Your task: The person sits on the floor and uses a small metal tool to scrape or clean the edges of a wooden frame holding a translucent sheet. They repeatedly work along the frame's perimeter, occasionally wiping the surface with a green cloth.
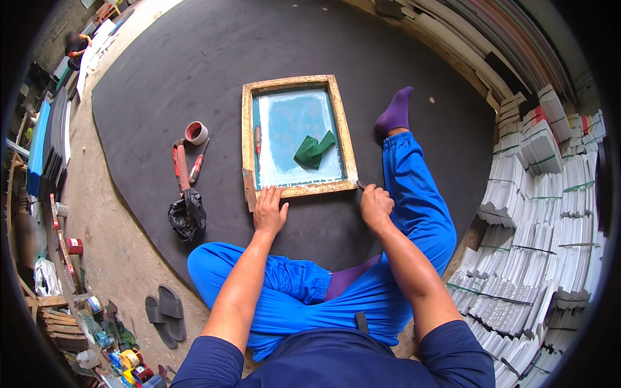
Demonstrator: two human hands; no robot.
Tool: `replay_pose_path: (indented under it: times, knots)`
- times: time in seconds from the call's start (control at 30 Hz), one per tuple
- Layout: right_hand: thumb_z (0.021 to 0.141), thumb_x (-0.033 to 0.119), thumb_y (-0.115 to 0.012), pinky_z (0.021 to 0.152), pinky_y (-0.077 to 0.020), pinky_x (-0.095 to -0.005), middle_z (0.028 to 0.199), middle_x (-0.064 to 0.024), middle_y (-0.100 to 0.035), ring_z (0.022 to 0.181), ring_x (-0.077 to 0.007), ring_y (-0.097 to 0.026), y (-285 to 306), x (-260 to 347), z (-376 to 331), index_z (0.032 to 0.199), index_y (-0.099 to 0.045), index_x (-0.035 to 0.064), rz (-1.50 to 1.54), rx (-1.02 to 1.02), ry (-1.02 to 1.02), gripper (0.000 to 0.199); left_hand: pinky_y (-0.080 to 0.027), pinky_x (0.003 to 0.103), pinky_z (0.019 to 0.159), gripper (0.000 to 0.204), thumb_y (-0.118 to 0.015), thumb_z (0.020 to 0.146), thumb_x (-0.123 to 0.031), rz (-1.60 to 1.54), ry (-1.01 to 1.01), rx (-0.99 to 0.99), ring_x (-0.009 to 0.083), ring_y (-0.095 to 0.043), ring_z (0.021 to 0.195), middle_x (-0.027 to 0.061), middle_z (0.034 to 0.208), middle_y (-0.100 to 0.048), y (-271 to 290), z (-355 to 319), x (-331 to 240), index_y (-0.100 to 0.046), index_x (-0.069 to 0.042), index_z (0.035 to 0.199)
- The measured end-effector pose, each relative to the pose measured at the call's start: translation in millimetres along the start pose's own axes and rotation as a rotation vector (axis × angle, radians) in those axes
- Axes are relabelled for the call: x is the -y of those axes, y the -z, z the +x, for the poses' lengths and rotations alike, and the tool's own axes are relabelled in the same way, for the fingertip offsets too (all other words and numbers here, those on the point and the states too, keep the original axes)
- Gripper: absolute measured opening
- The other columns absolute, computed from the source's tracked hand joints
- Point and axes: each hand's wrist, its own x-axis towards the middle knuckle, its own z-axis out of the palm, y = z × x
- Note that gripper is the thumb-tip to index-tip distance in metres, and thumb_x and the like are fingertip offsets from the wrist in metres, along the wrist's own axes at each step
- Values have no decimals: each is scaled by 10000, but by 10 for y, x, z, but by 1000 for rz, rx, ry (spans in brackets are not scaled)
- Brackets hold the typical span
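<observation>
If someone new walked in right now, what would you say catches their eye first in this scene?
Likely the wooden screen frame lying flat on the black mat, with a crumpled green cloth on its pale blue mesh. The left hand rests on its near edge, while the right hand grips a small tool at the near right corner. Stacks of white sheets fill the right side.

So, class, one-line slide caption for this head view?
Left hand steadies wooden screen frame on black mat; right hand works a small tool at its corner.
</observation>
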Motion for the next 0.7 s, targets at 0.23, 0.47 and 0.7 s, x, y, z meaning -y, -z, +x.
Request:
replay_pose_path:
  times: [0.23,0.47,0.7]
  knots:
    - [948,102,-528,882,-578,-507,1060,-259,-724,1030,-424,-712,100,-49,-75,1134,-626,18,383,150,-43,226,-390,451,1165,570,-774,848,-243,-8,9,0,382,-475,1397,170,1425,-587,0,3,-26,-617,-74,1369]
    - [931,108,-497,946,-541,-547,1105,-300,-709,1076,-463,-681,70,49,-141,1180,-613,3,618,198,-147,295,-381,450,1172,588,-764,855,-260,9,16,0,382,-460,1411,179,1440,-574,-22,-18,-17,-610,-71,1391]
    - [886,165,-583,928,-521,-546,1055,-295,-708,1041,-488,-664,-228,17,-194,1161,-610,27,793,86,-192,310,-375,451,1178,601,-771,849,-273,-22,32,52,387,-449,1422,182,1457,-562,49,21,-56,-608,-76,1393]
